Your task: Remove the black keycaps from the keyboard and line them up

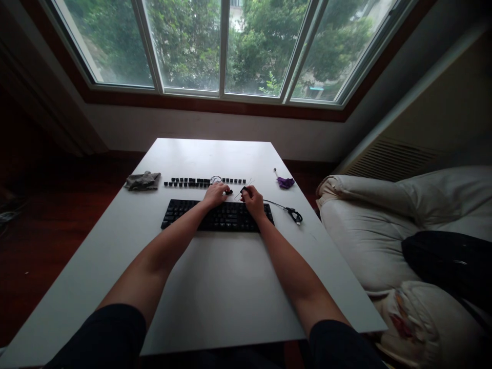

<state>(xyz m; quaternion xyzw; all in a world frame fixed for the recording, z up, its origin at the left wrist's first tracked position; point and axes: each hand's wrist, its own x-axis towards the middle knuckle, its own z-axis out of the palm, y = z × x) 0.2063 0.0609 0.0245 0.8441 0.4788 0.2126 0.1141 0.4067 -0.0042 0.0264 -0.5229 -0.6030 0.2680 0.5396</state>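
A black keyboard [226,218] lies across the white table under both of my forearms. My left hand [215,195] is above its back edge, the fingertips closed on a small black piece that looks like a keycap [229,192]. To the right, my right hand [252,200] is closed around a small black handle [243,190]. Thin wires stick out by it, like those of a wire keycap puller; the fingers partly hide it. Behind the keyboard, loose black keycaps [187,181] stand in two rows, with a thin ring-shaped item [216,179] among them.
A grey-green cloth [143,181] lies at the table's left edge. On the right are a crumpled purple cloth [285,182], a small brush-like stick [275,171] and the coiled USB cable [294,215]. A pale sofa [361,241] stands beside the white table [226,287].
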